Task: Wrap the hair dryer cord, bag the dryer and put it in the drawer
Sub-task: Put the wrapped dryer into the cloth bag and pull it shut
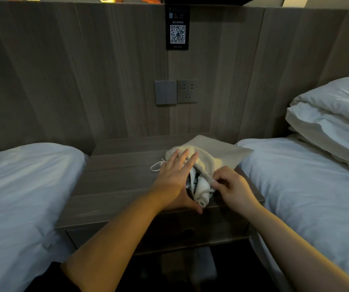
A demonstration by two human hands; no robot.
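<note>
A cream drawstring bag (217, 152) lies on the wooden nightstand (114, 178) between two beds. The white hair dryer (201, 186) shows at the bag's open mouth, with its dark grille and part of its cord in sight. My left hand (173, 175) lies flat with straight fingers against the bag's left side, thumb under the dryer's end. My right hand (232, 186) pinches the bag's rim on the right of the opening. A white drawstring (156, 165) trails out to the left of the bag. The drawer front (127, 234) below the top looks closed.
White-sheeted beds flank the nightstand, left bed (26, 197) and right bed (308, 186), with stacked pillows (333, 119) at the right. The wood wall panel carries a switch (165, 92), a socket (187, 91) and a QR-code sign (177, 28).
</note>
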